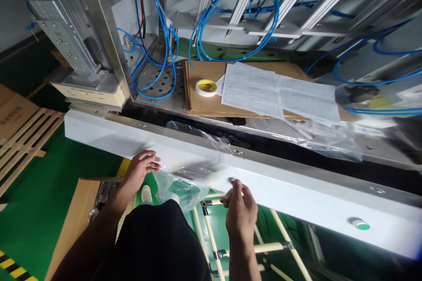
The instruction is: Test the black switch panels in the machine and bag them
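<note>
A long white metal beam (283, 180) runs across the view, with a green round button (363, 226) on its right part. My left hand (141, 167) is beside the beam's lower left edge, its fingers apart and nothing between them. Near a small dark round spot on the beam's front face, my right hand (240, 204) has its fingers pinched together; whatever they hold is too small to make out. A clear plastic bag (184, 186) drapes over the beam and hangs down between my hands.
Behind the beam, cardboard sheets (201, 107) carry a tape roll (206, 88) and printed papers (253, 90). Coiled blue hoses (278, 9) hang from the machine. Below are a pipe frame (211, 232) and an open carton (70, 219); a wooden pallet (29, 140) lies left.
</note>
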`<state>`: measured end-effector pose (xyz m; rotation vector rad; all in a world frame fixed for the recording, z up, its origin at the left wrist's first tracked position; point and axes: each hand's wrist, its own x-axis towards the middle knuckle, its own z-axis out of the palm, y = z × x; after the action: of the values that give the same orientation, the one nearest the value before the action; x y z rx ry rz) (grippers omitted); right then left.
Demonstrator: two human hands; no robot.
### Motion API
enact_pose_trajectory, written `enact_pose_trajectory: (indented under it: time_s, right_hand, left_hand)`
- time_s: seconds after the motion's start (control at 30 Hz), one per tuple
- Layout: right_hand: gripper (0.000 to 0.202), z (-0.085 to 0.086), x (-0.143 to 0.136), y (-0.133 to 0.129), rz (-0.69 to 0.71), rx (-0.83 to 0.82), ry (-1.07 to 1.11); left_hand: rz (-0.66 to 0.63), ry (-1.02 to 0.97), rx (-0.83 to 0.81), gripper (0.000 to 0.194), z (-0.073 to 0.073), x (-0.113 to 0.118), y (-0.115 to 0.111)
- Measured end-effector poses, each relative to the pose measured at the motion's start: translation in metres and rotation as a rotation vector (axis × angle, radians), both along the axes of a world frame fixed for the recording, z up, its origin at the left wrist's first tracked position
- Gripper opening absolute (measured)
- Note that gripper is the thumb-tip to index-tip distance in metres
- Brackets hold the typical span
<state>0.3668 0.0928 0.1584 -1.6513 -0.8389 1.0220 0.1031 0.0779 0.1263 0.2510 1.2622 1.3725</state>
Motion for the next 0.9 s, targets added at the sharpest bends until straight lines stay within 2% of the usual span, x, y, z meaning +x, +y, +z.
enact_pose_trajectory:
  time_s: [0.13,0.33,0.47,0.7,0.9]
  right_hand:
    - [0.062,0.003,0.001,0.0,0.063,-0.013,-0.026]
    - [0.069,0.001,0.005,-0.001,0.065,0.008,-0.089]
    - [0.071,0.002,0.004,-0.002,0.092,0.013,-0.102]
    - [0.069,-0.004,0.001,-0.004,0.07,0.016,-0.092]
    - [0.065,-0.008,0.013,-0.003,0.054,-0.006,-0.096]
  left_hand:
    - [-0.096,-0.022,0.013,0.036,-0.003,-0.005,-0.002]
    - [-0.131,-0.036,-0.029,0.038,-0.007,-0.015,-0.003]
    - [-0.126,-0.067,-0.066,0.031,-0.012,-0.014,0.0]
    - [-0.077,-0.064,-0.131,0.047,-0.024,-0.005,0.0]
    - [-0.193,-0.088,-0.128,0.054,-0.014,-0.022,-0.012]
